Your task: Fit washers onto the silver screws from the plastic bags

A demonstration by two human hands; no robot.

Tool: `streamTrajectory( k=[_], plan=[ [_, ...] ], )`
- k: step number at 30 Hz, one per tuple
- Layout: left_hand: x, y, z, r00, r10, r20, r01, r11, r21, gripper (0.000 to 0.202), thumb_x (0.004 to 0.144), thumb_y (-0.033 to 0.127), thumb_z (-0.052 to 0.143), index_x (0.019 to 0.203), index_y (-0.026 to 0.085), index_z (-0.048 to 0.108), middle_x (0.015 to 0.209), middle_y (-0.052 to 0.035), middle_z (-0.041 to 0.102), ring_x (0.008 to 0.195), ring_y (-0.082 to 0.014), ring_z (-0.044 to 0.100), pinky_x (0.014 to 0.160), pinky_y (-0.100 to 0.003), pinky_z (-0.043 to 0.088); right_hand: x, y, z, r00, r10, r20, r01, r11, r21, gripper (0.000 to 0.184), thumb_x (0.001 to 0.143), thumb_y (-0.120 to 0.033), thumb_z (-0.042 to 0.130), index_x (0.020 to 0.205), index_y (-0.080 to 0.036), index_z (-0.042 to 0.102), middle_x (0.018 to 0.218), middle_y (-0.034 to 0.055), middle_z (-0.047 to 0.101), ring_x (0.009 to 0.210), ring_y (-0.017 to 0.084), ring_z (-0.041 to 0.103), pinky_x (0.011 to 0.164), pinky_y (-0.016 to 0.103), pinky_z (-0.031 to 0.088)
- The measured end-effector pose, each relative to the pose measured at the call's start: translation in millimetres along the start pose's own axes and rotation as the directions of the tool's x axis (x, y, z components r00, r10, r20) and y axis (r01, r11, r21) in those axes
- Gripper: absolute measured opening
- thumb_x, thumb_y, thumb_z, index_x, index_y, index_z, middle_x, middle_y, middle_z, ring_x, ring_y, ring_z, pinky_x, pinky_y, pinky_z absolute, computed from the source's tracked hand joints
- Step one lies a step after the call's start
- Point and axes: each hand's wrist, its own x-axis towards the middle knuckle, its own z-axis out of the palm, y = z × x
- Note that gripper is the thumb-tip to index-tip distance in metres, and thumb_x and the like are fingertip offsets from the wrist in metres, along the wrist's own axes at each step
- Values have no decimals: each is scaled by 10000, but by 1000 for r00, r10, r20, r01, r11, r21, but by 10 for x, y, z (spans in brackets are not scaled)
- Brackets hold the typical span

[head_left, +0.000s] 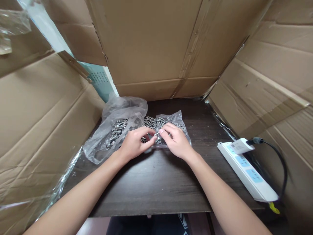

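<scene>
A small metal bolt is held level between my two hands, above the piled fasteners. My right hand pinches one end between thumb and forefinger. At the other end, my left hand has its thumb and forefinger closed in around the tip; whether a nut or washer sits there is too small to tell. Beneath the fingers lies a flat clear plastic bag with loose bolts, nuts and washers on it. To its left, an opened clear bag contains many bolts.
Cardboard walls enclose the dark wooden table on the left, back and right. A white power strip with a plugged-in adapter and black cable lies along the right side. The table's front edge is close to me.
</scene>
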Motion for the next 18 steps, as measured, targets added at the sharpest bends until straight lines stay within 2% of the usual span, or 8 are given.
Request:
streamTrajectory(
  k=[3,6,11,15,18],
  plan=[
    [7,-5,-6,1000,-7,-25,7,1000,9,81,943,228,678,999,171,695,898,-13,737,689,-120,667,712,-232,529,-12,-11,-8,1000,19,-5,-19,1000,14,150,990,-268,532,909,-201,638,902,26,606,756,151,562,679,294,433],
    [11,-9,-11,1000,-14,-24,15,1000,7,92,949,234,672,1013,175,700,890,-14,735,697,-123,671,709,-229,533,-20,-15,-5,999,37,1,-37,999,31,101,965,-248,555,992,-206,643,983,33,620,760,147,586,672,290,458],
    [13,2,-8,999,-37,-20,37,999,0,111,956,245,657,1030,178,707,888,-16,735,703,-124,673,707,-230,542,-10,-7,8,1000,29,-3,-29,999,33,73,953,-229,561,925,-204,624,947,23,605,732,137,571,659,285,457],
    [23,20,-4,998,-59,-24,58,998,-16,127,962,247,631,1039,175,703,903,-27,739,712,-127,672,676,-223,547,-6,-9,6,1000,16,11,-17,1000,24,154,969,-248,553,832,-201,606,873,13,589,727,138,558,672,291,449],
    [30,28,-3,997,-65,-30,65,998,-21,126,963,241,620,1034,173,699,922,-33,747,712,-128,672,655,-218,545,-11,-13,-1,1000,18,20,-19,999,34,135,971,-246,552,860,-204,617,902,17,606,724,136,564,667,292,451]
  ],
)
